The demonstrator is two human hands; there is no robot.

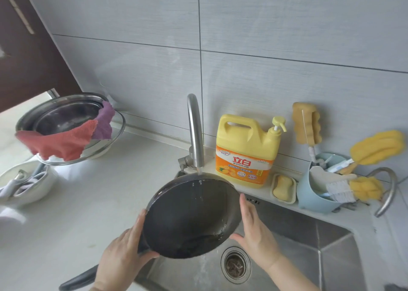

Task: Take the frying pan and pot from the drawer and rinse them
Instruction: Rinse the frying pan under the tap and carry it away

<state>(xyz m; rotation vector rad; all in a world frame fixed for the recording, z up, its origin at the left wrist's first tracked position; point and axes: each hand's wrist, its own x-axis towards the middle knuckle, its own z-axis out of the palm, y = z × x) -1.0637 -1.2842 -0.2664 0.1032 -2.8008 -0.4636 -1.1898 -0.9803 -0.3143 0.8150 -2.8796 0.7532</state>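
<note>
— Where is the frying pan [189, 217]?
— Tilted over the sink [309, 235], under the running faucet [195, 133].
— And the hands?
— The left hand [123, 257] grasps the rim near the handle, fingers curled round it; the right hand [256, 231] presses the far rim, fingers straight.
— Nearby?
— A yellow detergent jug [245, 151] behind, a steel bowl [64, 118] on the table [88, 202].

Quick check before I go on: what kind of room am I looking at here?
Most likely a home kitchen, at the sink. A steel sink with a running faucet, a yellow bottle of dish soap against the tiled wall, and a frying pan held under the water by both hands.
</note>
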